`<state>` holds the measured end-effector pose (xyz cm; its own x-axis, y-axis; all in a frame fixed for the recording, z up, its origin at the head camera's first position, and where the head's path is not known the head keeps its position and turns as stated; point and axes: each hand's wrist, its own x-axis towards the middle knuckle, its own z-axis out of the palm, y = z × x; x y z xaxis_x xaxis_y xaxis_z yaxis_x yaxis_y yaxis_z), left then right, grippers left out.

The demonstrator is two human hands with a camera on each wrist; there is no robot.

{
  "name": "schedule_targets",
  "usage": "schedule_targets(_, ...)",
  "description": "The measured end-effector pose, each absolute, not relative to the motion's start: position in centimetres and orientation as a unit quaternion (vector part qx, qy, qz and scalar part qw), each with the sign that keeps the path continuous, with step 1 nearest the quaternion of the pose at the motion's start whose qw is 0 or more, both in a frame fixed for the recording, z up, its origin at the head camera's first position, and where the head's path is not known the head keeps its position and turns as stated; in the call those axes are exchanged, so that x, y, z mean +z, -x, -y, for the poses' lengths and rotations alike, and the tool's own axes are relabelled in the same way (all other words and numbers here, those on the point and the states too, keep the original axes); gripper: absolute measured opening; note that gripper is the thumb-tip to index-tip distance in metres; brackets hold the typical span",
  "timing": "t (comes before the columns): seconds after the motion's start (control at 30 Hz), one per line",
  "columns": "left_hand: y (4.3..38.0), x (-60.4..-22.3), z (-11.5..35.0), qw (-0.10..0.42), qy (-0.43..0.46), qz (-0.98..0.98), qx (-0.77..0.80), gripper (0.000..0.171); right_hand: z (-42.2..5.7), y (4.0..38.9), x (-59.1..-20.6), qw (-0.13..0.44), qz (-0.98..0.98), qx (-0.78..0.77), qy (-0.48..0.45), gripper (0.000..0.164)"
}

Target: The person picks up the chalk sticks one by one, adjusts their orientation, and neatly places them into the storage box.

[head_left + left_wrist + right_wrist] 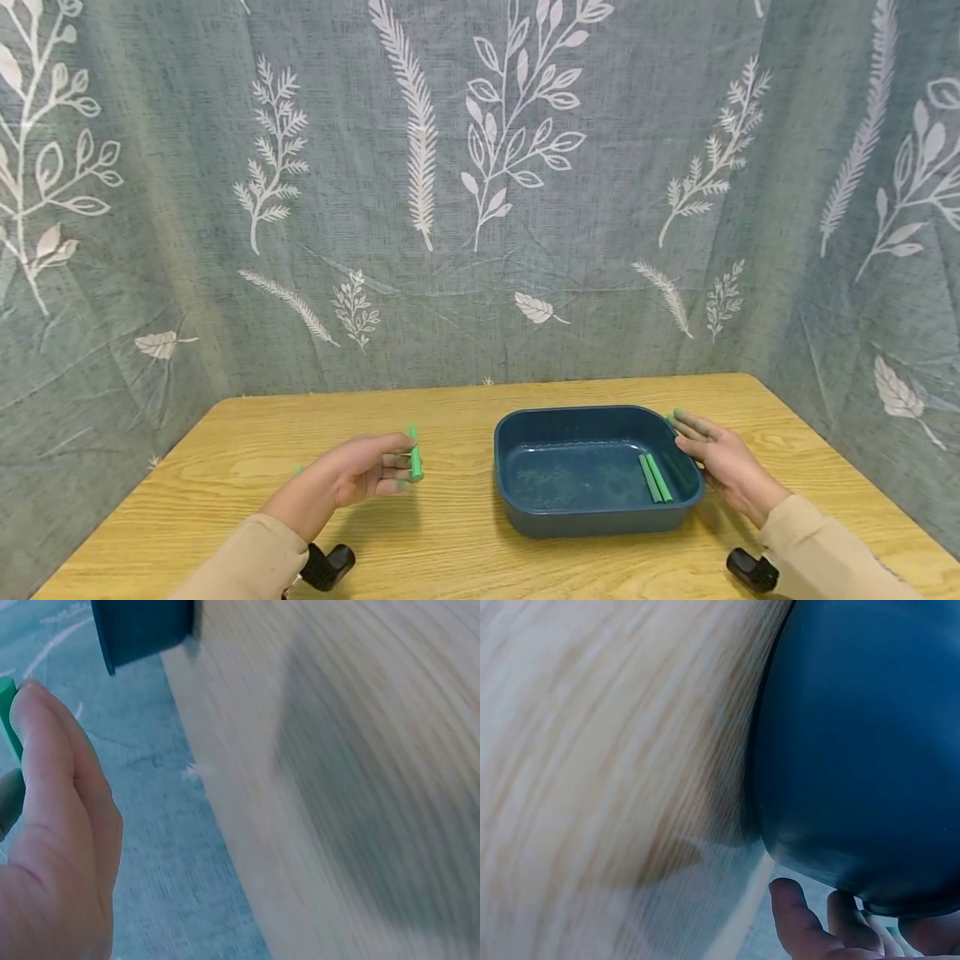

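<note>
The person's left hand pinches a single green stick between thumb and fingers, raised above the wood. The fingertip hold leaves most of the stick exposed, probably so it can be turned or let go easily. It is near the left end of the dark blue tub, but outside it.

At the opposite end of the tub, the right hand lies along the outside, its fingers looking stretched rather than curled and its thumb by the rim. I'd guess it is there to steady the tub (a light-looking thing that might slide), though I can't tell how firmly it touches.

Inside, two green sticks lie side by side against the right end of the floor, as though lined up to leave the rest of the space usable. A green speck shows behind the left wrist, too little of it to name.

The tub sits flat on the wooden table, right of centre and within easy reach of both arms. Beyond hangs a grey-green leaf-patterned cloth, apparently serving as a plain screen around the workspace.
</note>
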<state>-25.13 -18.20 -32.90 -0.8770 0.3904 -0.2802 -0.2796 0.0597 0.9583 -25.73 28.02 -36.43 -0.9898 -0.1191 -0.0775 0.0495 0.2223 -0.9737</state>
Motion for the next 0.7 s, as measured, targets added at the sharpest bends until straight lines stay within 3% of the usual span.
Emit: schedule_targets(0.7,26.3,-30.6,12.5,0.264,-0.045,-0.695,0.667,0.017,-27.9,25.8,-36.3,0.064,-0.779,-0.623,0.014,0.059)
